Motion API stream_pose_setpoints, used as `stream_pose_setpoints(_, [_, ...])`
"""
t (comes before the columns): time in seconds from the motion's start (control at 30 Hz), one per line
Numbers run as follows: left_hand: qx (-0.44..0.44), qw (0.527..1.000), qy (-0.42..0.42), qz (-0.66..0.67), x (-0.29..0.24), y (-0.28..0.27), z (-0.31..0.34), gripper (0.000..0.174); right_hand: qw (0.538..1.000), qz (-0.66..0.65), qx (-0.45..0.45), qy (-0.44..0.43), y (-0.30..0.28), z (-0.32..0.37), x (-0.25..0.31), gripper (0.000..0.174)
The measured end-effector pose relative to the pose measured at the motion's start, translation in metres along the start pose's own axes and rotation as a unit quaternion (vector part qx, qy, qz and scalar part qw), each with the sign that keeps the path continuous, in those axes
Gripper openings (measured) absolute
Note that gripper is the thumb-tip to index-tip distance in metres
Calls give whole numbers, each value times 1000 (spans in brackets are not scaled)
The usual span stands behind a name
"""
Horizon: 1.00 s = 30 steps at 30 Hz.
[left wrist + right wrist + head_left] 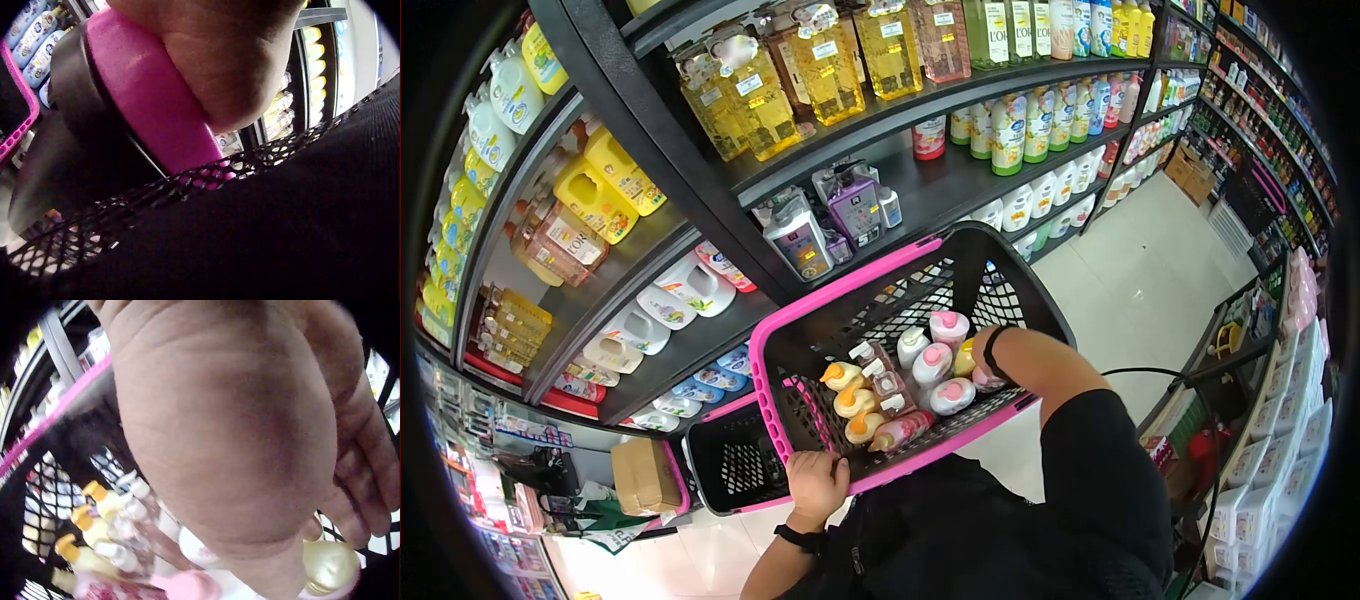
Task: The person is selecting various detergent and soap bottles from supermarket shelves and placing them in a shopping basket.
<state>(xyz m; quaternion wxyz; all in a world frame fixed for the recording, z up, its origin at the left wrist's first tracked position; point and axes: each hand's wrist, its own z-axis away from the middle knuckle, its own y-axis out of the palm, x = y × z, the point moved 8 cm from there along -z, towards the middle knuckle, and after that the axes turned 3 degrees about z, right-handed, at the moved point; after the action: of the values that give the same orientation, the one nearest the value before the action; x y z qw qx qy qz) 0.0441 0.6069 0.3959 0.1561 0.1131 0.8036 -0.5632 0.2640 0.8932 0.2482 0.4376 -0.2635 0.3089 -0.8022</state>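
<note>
My left hand is gripping the near corner of a black shopping basket, with the fingers curling over its pink rim. My right hand is hanging inside the basket at its right side, the fingers loosely extended and holding nothing that I am seeing. The fingertips are lying close to a golden-yellow cap; I cannot tell whether they are touching it.

The basket is sitting tilted in front of my body, holding a cluster of bottles near its middle. Arrangement, left to right: three bottles with orange pump heads are standing in a row; clear bottles with white pumps are standing just beside them; pink-topped bottles are standing nearest my right hand. A pink bottle is lying along the near wall.

A second basket is standing behind my left hand, and black shelving is displaying bottles beyond.
</note>
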Motion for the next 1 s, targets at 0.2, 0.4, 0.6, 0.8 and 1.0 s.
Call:
stream_pose_setpoints(0.2, [41,999,15,0,-1,3,1,13,996,-82,-41,-6,-22,19,6,69])
stream_pose_setpoints(0.4, [71,997,-13,-32,-5,10,-4,15,928,-229,-289,54,-71,162,55,42])
stream_pose_setpoints(0.6, [131,990,-37,-49,2,22,-1,19,809,-151,-524,219,-2,179,53,16])
stream_pose_setpoints(0.8, [162,984,-30,-62,4,28,2,21,772,-132,-589,199,-7,187,61,14])
stream_pose_setpoints(1.0, [142,987,-39,-65,6,26,4,21,753,-128,-615,194,-9,190,65,16])
